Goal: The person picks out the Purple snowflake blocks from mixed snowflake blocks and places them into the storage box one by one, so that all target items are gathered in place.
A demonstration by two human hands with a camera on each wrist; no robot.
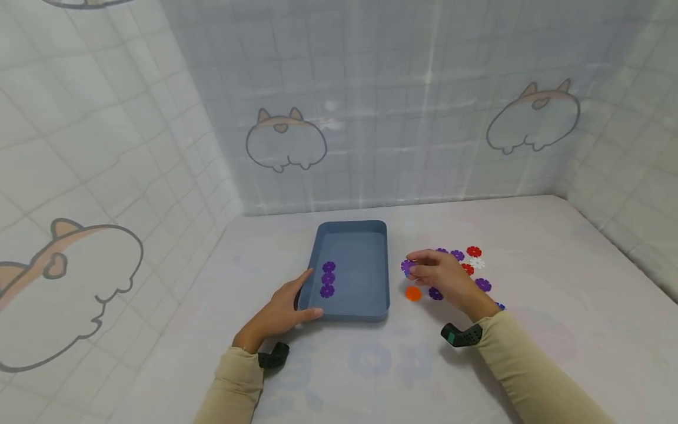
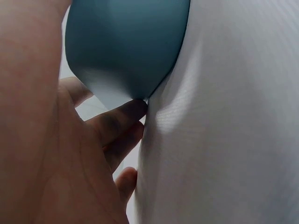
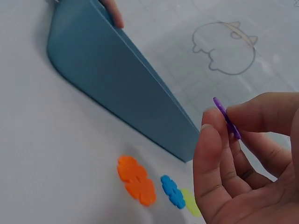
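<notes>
My left hand (image 1: 279, 309) holds the near left corner of a blue-grey rectangular tray (image 1: 386, 271), thumb at the near rim. Several of its fingers reach the tray's (image 2: 126, 42) outer base in the left wrist view. Inside the tray, three purple flower-shaped discs (image 1: 328, 278) lie in a column on the left. Right of the tray, my right hand (image 1: 445, 277) pinches a purple disc (image 3: 227, 118) between thumb and fingers, edge-on in the right wrist view. Below that hand lie an orange disc (image 1: 413, 294), a blue disc (image 3: 173, 192) and a partly hidden yellow-green disc (image 3: 190, 202).
Around and beyond the right hand are scattered several more flower-shaped discs, among them a red disc (image 1: 474, 251), a white disc (image 1: 477, 263) and a purple disc (image 1: 483, 285). A pale cloth (image 1: 371, 377) covers the table. Curtain-like printed walls (image 1: 402, 118) stand at the back and sides.
</notes>
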